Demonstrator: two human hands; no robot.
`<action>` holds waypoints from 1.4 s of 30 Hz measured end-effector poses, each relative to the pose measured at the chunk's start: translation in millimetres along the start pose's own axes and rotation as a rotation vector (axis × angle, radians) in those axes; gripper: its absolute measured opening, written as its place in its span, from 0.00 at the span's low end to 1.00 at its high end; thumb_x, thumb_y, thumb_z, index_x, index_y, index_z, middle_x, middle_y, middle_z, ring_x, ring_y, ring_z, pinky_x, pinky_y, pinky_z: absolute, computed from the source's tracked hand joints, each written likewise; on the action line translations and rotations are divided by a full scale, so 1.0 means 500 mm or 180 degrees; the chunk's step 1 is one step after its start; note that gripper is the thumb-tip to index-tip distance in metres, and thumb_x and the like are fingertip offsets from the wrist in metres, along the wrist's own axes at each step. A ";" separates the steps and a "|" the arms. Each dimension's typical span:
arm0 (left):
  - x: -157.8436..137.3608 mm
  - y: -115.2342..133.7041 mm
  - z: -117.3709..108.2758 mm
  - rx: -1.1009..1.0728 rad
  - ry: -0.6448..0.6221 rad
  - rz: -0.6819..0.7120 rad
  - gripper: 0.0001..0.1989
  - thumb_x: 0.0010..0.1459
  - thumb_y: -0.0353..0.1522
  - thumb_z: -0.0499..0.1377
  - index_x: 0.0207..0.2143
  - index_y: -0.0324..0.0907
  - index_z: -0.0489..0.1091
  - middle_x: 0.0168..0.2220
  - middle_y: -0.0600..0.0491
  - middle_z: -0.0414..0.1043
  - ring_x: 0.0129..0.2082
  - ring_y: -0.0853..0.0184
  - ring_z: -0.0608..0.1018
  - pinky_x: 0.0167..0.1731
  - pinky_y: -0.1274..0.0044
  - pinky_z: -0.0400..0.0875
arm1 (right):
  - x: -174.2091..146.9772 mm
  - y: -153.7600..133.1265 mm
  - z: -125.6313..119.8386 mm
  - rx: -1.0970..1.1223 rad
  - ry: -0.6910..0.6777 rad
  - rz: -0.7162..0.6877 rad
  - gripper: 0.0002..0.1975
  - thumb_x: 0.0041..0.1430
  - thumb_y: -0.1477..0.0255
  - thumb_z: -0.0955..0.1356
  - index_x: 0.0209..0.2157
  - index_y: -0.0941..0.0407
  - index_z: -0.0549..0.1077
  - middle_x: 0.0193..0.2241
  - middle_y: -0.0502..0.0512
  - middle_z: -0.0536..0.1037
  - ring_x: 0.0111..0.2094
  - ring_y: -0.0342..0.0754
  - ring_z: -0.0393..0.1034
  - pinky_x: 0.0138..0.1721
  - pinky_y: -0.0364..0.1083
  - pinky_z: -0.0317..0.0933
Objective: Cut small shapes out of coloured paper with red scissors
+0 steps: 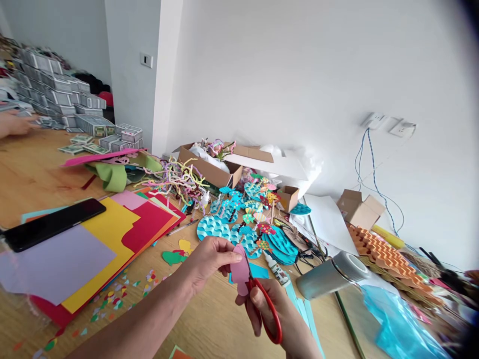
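Between thumb and fingers, my left hand [213,257] pinches a small piece of pink paper [239,269] with a curved outline. My right hand [275,299] is closed round red-handled scissors [275,319], their blades against the paper's right edge. Just beyond my hands lie several wavy-patterned turquoise discs [213,228], some with fish-like paper shapes on dark twisted stems. Yellow and green paper cutouts [174,257] rest left of my left hand. A piece of blue paper [259,270] shows behind the pink one, and a white glue bottle [276,268] lies near the scissors.
Coloured paper sheets [112,224] with a black phone [54,224] on them cover the left side. Paper scraps [112,301] are scattered nearby. A grey tumbler [329,274] lies at right, by a blue plastic bag [400,319]. Another person's hand [17,122] is at far left.
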State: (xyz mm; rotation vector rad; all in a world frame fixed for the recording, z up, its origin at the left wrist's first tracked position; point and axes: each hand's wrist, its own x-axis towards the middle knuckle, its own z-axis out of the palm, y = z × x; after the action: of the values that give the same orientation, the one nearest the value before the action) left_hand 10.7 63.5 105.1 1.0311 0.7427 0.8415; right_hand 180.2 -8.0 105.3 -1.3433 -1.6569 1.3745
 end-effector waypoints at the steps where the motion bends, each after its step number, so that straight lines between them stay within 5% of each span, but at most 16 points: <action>1: 0.001 0.000 0.000 0.0003 0.0018 0.0009 0.13 0.42 0.39 0.64 0.23 0.36 0.70 0.20 0.54 0.68 0.20 0.74 0.66 0.22 0.80 0.59 | 0.000 0.000 0.000 -0.0007 0.0003 0.0012 0.34 0.55 0.43 0.59 0.31 0.63 0.72 0.10 0.47 0.65 0.12 0.38 0.51 0.17 0.40 0.45; 14: -0.003 0.000 0.001 -0.0019 -0.0112 -0.0005 0.14 0.42 0.39 0.65 0.22 0.37 0.71 0.19 0.54 0.68 0.20 0.73 0.66 0.23 0.79 0.58 | -0.012 0.008 0.002 -0.0008 0.0166 -0.0082 0.31 0.58 0.44 0.58 0.33 0.60 0.70 0.11 0.46 0.64 0.14 0.41 0.57 0.24 0.43 0.56; 42: -0.003 0.001 0.003 0.0115 -0.0015 0.0047 0.13 0.41 0.39 0.64 0.22 0.37 0.71 0.20 0.55 0.69 0.20 0.72 0.67 0.22 0.78 0.58 | -0.005 0.005 0.002 -0.0051 -0.0023 -0.0037 0.32 0.57 0.44 0.58 0.29 0.60 0.71 0.09 0.45 0.62 0.11 0.38 0.51 0.18 0.41 0.44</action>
State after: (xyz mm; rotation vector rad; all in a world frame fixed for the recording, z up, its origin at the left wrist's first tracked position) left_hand 11.0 62.0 106.3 1.0716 0.7496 0.8406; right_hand 181.1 -10.9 102.9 -1.3374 -1.6811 1.3637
